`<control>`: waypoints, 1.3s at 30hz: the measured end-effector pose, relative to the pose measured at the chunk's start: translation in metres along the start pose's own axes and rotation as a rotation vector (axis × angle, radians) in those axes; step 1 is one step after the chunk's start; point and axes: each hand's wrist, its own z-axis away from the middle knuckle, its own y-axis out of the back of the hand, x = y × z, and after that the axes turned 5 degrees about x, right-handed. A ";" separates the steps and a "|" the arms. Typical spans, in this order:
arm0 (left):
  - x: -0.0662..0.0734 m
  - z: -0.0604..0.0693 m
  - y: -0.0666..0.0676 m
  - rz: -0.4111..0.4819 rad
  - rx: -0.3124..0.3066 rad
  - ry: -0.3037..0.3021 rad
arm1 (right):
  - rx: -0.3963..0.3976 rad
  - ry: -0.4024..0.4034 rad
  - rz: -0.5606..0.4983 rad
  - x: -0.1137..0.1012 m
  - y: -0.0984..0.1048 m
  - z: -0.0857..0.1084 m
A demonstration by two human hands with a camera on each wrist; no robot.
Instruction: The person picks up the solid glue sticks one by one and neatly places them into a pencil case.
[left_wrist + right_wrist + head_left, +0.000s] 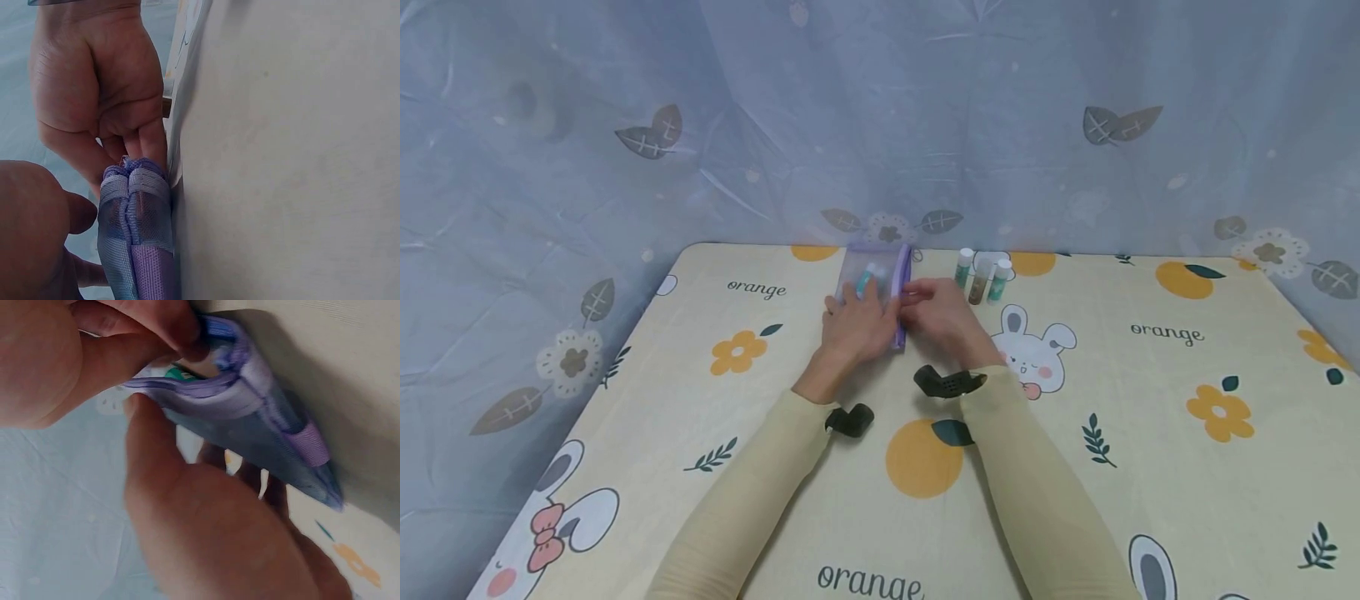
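A purple mesh zipper pouch (854,265) lies on the tablecloth, its mouth facing right. Through the mesh shows a small bottle with a teal label (866,278). My left hand (859,325) rests over the pouch with its fingers spread, the thumb by the upper lip of the mouth. At the mouth, my right hand (946,317) holds the edge with bent fingers. In the right wrist view the zipper (187,386) is parted, and a bit of green (180,374) shows inside. The right fingertips reach into the mouth, partly hidden there.
Right of the pouch are several small vials: one with a green label (964,268), a brown one (977,287) and another green-labelled one (999,282). The patterned tablecloth (1045,483) meets a grey-blue curtain (880,125) at the back.
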 end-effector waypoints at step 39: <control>0.010 0.015 0.013 -0.064 -0.018 -0.010 | 0.197 0.130 -0.336 -0.016 0.024 0.003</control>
